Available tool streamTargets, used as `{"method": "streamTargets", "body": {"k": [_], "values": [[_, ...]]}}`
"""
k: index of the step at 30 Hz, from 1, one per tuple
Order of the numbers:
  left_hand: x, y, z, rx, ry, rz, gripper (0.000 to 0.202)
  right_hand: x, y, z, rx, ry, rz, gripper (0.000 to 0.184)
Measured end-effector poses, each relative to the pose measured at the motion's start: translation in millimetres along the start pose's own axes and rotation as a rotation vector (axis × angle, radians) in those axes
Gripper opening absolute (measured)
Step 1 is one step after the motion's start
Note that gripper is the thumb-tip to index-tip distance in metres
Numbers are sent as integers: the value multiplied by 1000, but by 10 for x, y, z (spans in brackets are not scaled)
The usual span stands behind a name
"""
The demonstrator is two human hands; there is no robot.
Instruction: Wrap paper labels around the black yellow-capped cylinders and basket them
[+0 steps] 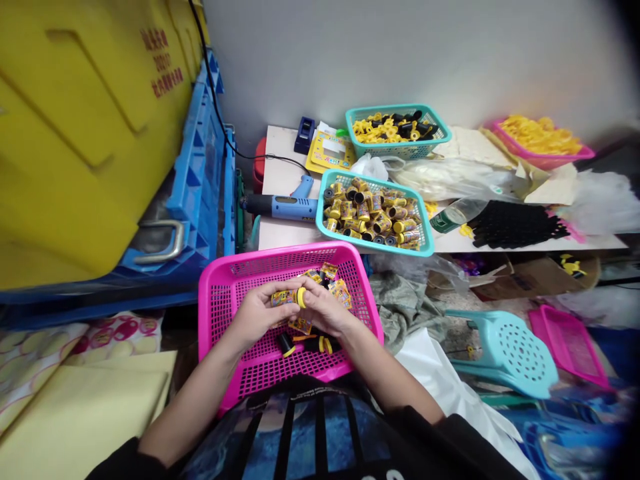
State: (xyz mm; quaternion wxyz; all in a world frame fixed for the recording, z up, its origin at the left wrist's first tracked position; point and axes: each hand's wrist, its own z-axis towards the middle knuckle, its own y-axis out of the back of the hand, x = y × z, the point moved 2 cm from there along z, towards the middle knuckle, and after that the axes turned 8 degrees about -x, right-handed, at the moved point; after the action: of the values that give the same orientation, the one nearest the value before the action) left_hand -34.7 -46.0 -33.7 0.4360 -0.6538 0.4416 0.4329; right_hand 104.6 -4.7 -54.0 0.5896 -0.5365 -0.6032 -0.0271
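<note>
Over a pink basket (220,360), both hands meet at a small labelled bottle (284,299) with a yellow end. My left hand (255,313) is closed around its printed body. The fingers of my right hand (325,312) are closed at the yellow end. Below them in the basket lie a black tube with a yellow rim (286,344), yellow ring-like pieces (325,345) and printed yellow labels (341,292). My hands hide part of what lies in the basket.
Behind stands a table with a teal basket of labelled bottles (367,210), a blue heat gun (290,207), another teal basket (400,143) of yellow and black parts, and black tubes (517,225). Yellow and blue crates (200,167) rise at left. A teal stool (523,350) stands right.
</note>
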Motion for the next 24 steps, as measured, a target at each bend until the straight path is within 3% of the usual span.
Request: {"method": "streamTargets", "body": {"k": [12, 18, 24], "values": [[104, -6, -18, -20, 30, 38, 39, -69, 113, 46, -91, 2, -57, 51], [165, -10, -48, 40, 72, -137, 43, -101, 59, 18, -1, -45, 32, 51], [180, -8, -39, 33, 62, -93, 41, -75, 78, 24, -44, 102, -154, 45]]}}
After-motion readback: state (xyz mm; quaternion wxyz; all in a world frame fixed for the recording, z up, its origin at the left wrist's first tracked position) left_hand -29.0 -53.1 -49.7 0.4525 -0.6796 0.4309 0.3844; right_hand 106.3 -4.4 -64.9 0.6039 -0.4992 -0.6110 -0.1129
